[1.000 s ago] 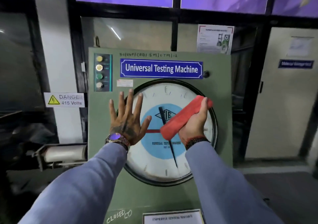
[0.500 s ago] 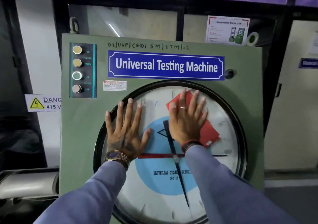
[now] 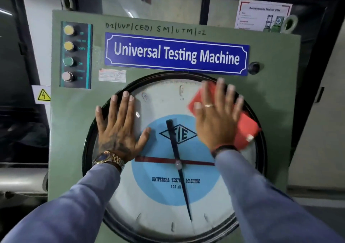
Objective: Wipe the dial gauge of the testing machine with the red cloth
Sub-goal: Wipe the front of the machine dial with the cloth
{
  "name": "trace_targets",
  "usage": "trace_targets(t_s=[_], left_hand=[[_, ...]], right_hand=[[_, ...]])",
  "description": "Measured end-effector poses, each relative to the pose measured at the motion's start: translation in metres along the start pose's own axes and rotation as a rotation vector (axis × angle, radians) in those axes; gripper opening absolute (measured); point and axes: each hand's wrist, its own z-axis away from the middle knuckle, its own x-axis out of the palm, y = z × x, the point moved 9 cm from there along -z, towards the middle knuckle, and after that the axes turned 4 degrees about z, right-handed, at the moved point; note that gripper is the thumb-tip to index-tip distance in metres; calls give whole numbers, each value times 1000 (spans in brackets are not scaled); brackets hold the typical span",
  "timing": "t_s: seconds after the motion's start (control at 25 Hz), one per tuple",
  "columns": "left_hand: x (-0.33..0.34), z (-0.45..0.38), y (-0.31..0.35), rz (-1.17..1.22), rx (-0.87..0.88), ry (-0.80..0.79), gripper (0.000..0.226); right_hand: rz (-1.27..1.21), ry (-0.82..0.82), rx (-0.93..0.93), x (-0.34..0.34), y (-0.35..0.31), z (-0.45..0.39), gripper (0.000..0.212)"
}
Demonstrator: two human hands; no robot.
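Observation:
The large round dial gauge (image 3: 160, 201) with a black rim, white face and blue centre fills the green front panel of the testing machine (image 3: 74, 130). My right hand (image 3: 216, 117) lies flat, fingers spread, pressing the red cloth (image 3: 246, 129) against the glass at the gauge's upper right; the cloth shows at both sides of the hand. My left hand (image 3: 119, 127) rests flat and open on the gauge's upper left, over the rim, holding nothing. A black pointer and a red pointer lie under the glass.
A blue "Universal Testing Machine" sign (image 3: 175, 54) sits above the gauge. A column of push buttons (image 3: 69, 54) is at the panel's upper left and a black knob (image 3: 253, 67) at the upper right. A yellow voltage warning label (image 3: 43, 95) is on the wall to the left.
The view has come closer to the panel. My right hand went from gripping the rolled cloth to pressing it flat on the glass, then slid it right toward the rim. My left hand stayed put.

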Motion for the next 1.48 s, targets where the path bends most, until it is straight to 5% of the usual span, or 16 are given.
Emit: trace_targets(t_s=[0.2, 0.44, 0.56, 0.84, 1.0, 1.28, 1.48], left_hand=[[1, 23, -11, -5, -90, -8, 103], [7, 38, -23, -27, -110, 36, 104], [11, 40, -27, -37, -117, 47, 106], [13, 38, -23, -15, -134, 2, 106], [10, 39, -22, -7, -114, -2, 105], [4, 34, -12, 13, -86, -3, 103], [8, 39, -14, 26, -145, 12, 103]], right_hand=[[20, -23, 239, -7, 35, 25, 65], [-76, -60, -440, -4, -152, -15, 68], [-127, -65, -541, -3, -159, -15, 66], [0, -27, 107, -11, 52, 32, 65], [0, -39, 270, -14, 47, 39, 63], [-101, -84, -432, -9, -153, -14, 68], [-87, -32, -483, -2, -133, -18, 75]])
